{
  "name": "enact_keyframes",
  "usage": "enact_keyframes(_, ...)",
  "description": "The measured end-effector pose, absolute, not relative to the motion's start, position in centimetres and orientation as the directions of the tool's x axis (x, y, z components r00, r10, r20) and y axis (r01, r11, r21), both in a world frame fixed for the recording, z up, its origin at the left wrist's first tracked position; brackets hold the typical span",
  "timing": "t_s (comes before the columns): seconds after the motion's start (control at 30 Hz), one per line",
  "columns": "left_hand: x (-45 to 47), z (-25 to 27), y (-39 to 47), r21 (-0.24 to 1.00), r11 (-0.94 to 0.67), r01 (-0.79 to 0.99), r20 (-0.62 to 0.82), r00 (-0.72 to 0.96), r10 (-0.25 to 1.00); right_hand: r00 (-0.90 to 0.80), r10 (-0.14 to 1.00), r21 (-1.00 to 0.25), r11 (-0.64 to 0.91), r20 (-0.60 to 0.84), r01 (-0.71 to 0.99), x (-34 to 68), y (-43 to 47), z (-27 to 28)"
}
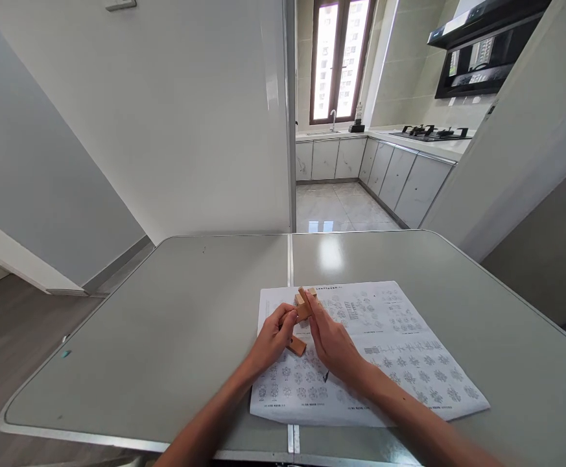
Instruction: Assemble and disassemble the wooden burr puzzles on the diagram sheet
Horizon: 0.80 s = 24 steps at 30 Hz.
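Note:
My left hand [273, 334] is closed, pinching a small brown wooden block [303, 312] between thumb and fingertips. Against the other end of the wooden pieces rests my right hand [334, 340], its fingers held together and a slim wooden stick [303, 296] along their tips. The fingers partly hide how these pieces meet. Beneath my left hand, another wooden piece [297, 346] lies on a printed sheet [360, 415]. Lighter wooden blocks [312, 292] show just beyond my fingertips. The sheet bears rows of small puzzle-like diagrams and spreads under both hands.
The grey folding table [190, 292] has a metal seam [290, 259] down its middle. A small teal bit [65, 353] lies near its left edge. Past the table is a kitchen with a counter, a gas stove [431, 133] and a window [341, 61].

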<state>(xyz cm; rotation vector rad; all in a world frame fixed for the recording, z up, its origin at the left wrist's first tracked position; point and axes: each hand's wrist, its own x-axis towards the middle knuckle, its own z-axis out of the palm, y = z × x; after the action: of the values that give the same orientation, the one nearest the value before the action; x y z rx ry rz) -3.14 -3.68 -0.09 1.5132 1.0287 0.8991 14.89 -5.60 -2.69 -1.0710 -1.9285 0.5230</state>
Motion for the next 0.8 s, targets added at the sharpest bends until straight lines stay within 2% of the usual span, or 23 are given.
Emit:
enact_keyframes(0.23, -3.5, -0.3, -3.7, 0.981, -0.106, 0.163, 0.038, 0.373, 0.927, -0.375, 0.828, -0.663, 0.56, 0.417, 0.497, 15.6, -5.5, -2.5)
enact_keyframes(0.47, -3.2, -0.4, -3.6, 0.977, -0.116, 0.18, 0.048, 0.343, 0.938, -0.382, 0.822, -0.602, 0.57, 0.422, 0.559, 15.6, -5.3, -2.4)
enact_keyframes(0.8, -3.4, 0.0, -4.0, 0.97, -0.137, 0.202, 0.048, 0.395, 0.917, -0.484, 0.781, -0.648, 0.611, 0.395, 0.456, 16.9, -5.0, -2.0)
